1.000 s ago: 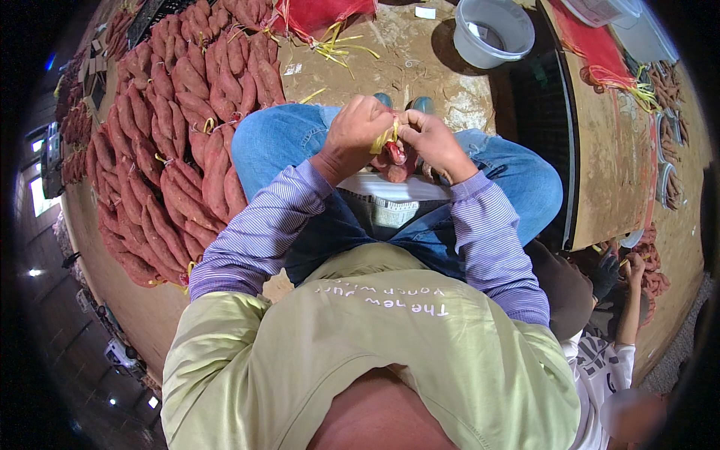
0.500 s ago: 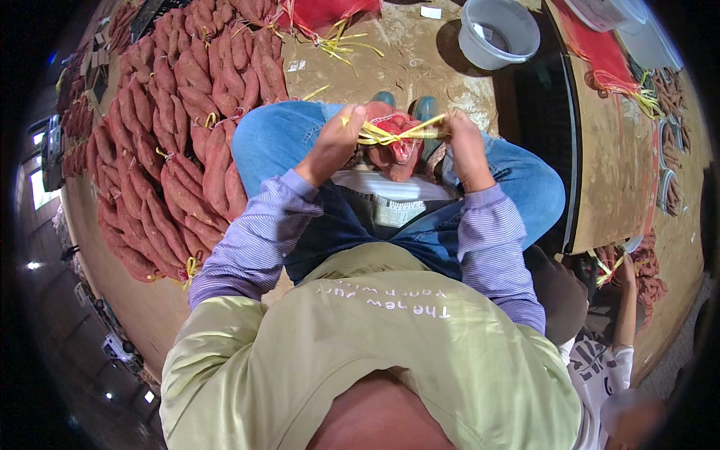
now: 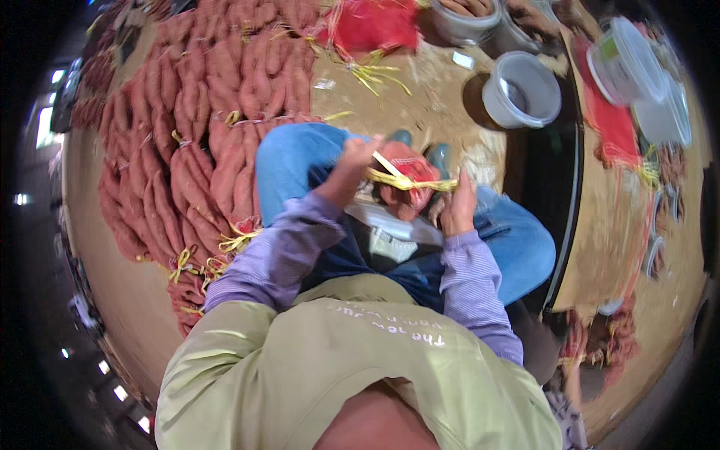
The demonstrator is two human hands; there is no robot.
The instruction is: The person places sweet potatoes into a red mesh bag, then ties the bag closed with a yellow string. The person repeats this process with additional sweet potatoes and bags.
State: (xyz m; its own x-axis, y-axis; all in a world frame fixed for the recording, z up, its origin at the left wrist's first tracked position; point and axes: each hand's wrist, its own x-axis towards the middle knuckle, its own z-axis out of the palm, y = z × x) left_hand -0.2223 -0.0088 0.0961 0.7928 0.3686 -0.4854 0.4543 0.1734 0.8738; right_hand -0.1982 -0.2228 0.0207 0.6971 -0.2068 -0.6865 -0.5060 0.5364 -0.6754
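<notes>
A red mesh bag of sweet potatoes (image 3: 406, 202) sits between my bent knees, its neck gathered and facing up. Across that neck runs a yellow plastic tie string (image 3: 409, 182), crossed or knotted in the middle; which of the two is too blurred to tell. My left hand (image 3: 352, 163) is closed on the string's left end, where one strand slants down to the crossing. On the other side, my right hand (image 3: 460, 204) pinches the right end between thumb and fingers. Both hands hold the string stretched above the bag.
Rows of bagged sweet potatoes (image 3: 202, 105) cover the floor at left. A pile of red mesh bags (image 3: 375, 26) lies ahead. A white bucket (image 3: 517, 94) stands beside a wooden board (image 3: 600, 255) at right. Another person's arm (image 3: 572, 382) shows at lower right.
The whole view has shifted, bringing more tubs into sight at the top. Both hands still grip the yellow string; the span between them looks shorter, and a strand now slants beside my left hand.
</notes>
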